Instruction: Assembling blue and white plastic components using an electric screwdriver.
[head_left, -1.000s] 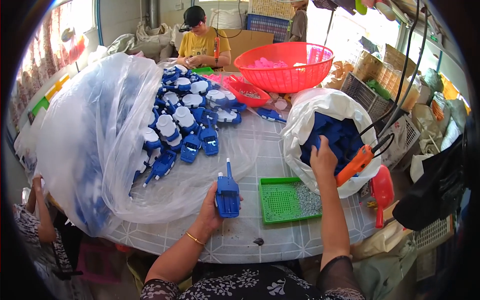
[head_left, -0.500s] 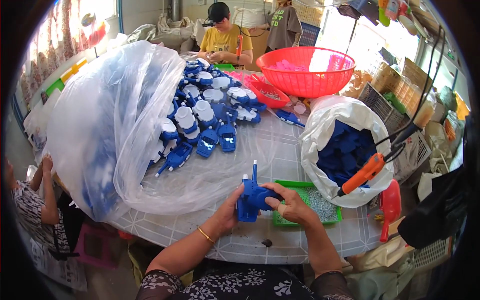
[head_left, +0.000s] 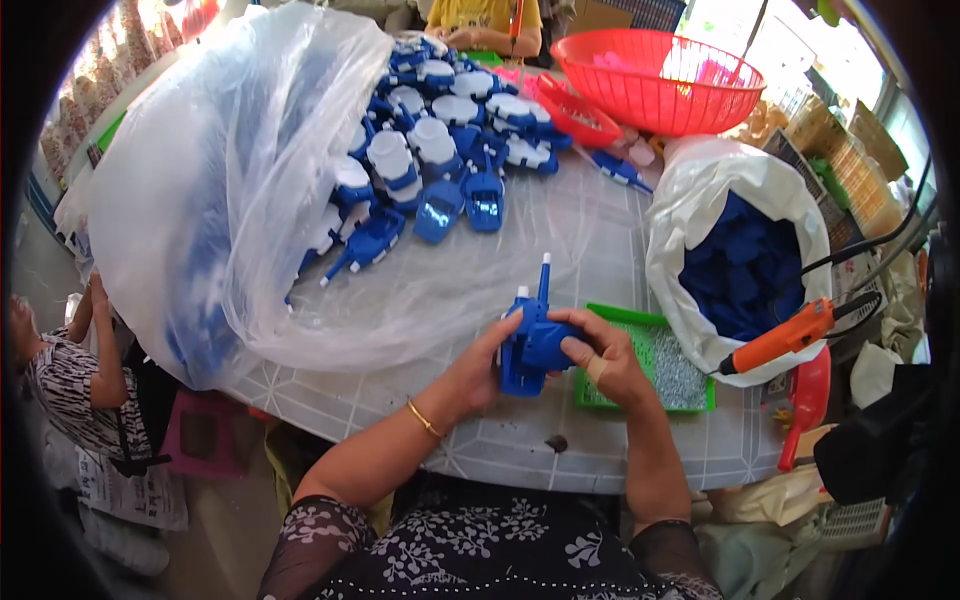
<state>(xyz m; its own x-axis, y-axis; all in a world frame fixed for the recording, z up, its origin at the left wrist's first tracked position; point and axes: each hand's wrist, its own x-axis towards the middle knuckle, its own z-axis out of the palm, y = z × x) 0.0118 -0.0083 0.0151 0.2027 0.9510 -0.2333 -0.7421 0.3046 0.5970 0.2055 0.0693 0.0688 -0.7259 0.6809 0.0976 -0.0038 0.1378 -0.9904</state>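
In front of my chest, above the table, my left hand (head_left: pixel 482 365) grips a blue plastic toy body (head_left: pixel 521 372) with a thin white-tipped rod pointing away from me. My right hand (head_left: pixel 613 368) is closed on a rounded blue cover piece (head_left: pixel 546 346), its thumb pressing it against the body's right side. Whether the two are joined, I cannot tell. Just beyond my right hand lies a green tray (head_left: pixel 640 318) of small metal screws (head_left: pixel 683 370). Similar blue toy bodies with white parts (head_left: pixel 432 142) are heaped at the far left centre, spilling from a large clear plastic bag (head_left: pixel 225 130).
A white sack (head_left: pixel 668 230) of blue pieces stands at right, with an orange electric screwdriver (head_left: pixel 780 338) hanging before it. Beyond are a red basket (head_left: pixel 660 100) and a red scoop (head_left: pixel 578 115). Another red scoop (head_left: pixel 803 410) lies at the right edge. Co-workers are at left and across the table.
The view has tipped downward and shifted left, so the scene sits higher and further right. Both hands keep the same hold on the blue pieces.
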